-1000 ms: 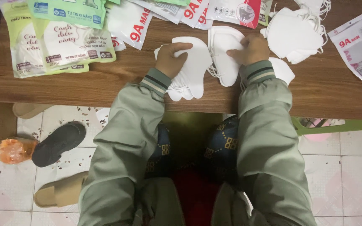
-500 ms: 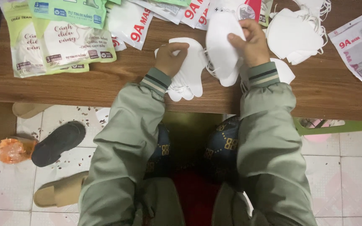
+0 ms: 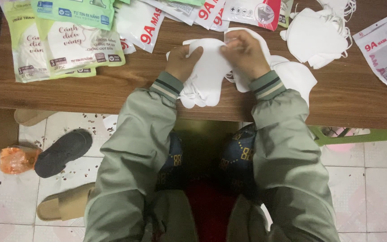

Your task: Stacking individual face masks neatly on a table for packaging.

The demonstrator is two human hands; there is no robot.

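Both hands grip one white face mask (image 3: 211,67) over the near edge of the wooden table (image 3: 113,87). Left hand (image 3: 182,60) fingers close on its left side, right hand (image 3: 245,54) fingers on its top. Mask packets (image 3: 68,42) lie to the left.

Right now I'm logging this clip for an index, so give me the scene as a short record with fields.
Left hand: left hand grips the near edge of a white face mask
Right hand: right hand pinches the same mask's far edge
Under the mask: stack of white masks at the table edge
Surface: wooden table
Right side: loose mask pile
Left side: green-and-white packets
Floor: dark slipper, tan sandal
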